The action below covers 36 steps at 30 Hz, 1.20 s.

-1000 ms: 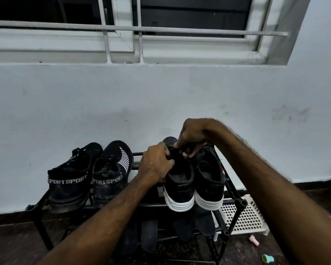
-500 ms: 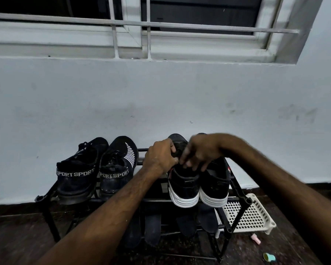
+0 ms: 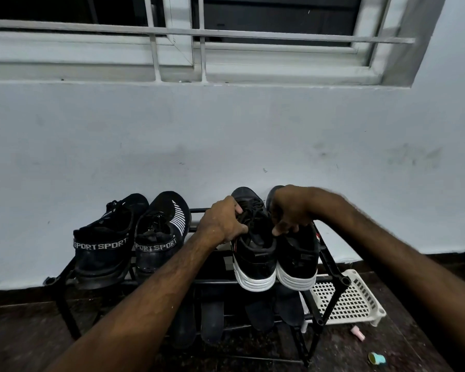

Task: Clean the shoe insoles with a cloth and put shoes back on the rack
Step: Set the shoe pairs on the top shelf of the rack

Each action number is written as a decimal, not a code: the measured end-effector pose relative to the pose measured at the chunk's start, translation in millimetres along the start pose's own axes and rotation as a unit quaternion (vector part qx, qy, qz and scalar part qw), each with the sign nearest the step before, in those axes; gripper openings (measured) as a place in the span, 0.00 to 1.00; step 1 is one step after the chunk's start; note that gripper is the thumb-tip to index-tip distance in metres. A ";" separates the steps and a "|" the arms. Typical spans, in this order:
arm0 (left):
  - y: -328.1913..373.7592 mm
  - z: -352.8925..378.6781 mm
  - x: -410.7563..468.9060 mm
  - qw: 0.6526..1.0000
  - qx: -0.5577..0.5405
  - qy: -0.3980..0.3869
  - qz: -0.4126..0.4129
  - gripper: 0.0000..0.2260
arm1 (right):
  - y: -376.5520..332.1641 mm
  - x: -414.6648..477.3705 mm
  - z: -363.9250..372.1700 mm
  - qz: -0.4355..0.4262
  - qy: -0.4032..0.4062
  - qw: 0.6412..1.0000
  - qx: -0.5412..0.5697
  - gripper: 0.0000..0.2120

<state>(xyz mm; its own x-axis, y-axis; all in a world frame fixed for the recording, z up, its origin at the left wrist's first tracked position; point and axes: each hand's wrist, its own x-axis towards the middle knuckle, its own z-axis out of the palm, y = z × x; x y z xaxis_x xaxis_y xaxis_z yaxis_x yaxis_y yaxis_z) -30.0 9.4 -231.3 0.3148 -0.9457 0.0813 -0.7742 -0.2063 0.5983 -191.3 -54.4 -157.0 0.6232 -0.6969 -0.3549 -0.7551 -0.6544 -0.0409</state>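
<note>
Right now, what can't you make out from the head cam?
Head view only:
- Insoles in the white-soled shoes: hidden inside the uppers, with the left hand and right hand at the openings.
- Right hand's grip: motion blur.
- Dark shapes on lower shelf: in shadow.
- Teal object on floor: too small.

**My Wall and Window**

I face a pale wall (image 3: 226,135) with some dark smudges on it. High up is a window (image 3: 279,20) with a white frame and dark glass. Grey metal bars (image 3: 156,32) run across it. The floor (image 3: 16,331) is dark and speckled. A white plastic basket (image 3: 355,299) with many small holes sits on it. The light is dim.
</note>
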 end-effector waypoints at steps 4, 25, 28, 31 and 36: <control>1.6 -2.0 -2.2 1.000 0.000 -0.011 -0.005 0.18 | -13.3 -2.9 -0.7 0.007 0.138 0.990 -0.022 0.07; 58.1 12.2 9.1 0.976 0.101 0.030 0.191 0.17 | 103.3 27.0 43.3 -0.068 0.174 0.969 0.163 0.20; 64.3 26.4 17.8 0.973 0.135 0.002 0.186 0.18 | 109.7 25.8 43.7 -0.068 0.231 0.950 0.199 0.12; 65.3 34.8 25.0 0.970 0.189 -0.041 0.148 0.17 | 109.4 25.3 38.3 -0.068 0.266 0.940 0.204 0.06; 67.7 41.1 27.6 0.964 0.225 0.027 0.139 0.09 | 111.1 29.2 36.5 -0.057 0.315 0.927 0.194 0.04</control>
<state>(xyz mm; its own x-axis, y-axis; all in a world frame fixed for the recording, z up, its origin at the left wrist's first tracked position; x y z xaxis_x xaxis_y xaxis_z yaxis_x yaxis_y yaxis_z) -96.3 -41.0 -221.3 0.0790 -0.9682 0.2375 -0.9889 -0.0459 0.1415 -264.4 -136.8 -206.0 0.6065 -0.7433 0.2824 -0.6177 -0.6641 -0.4212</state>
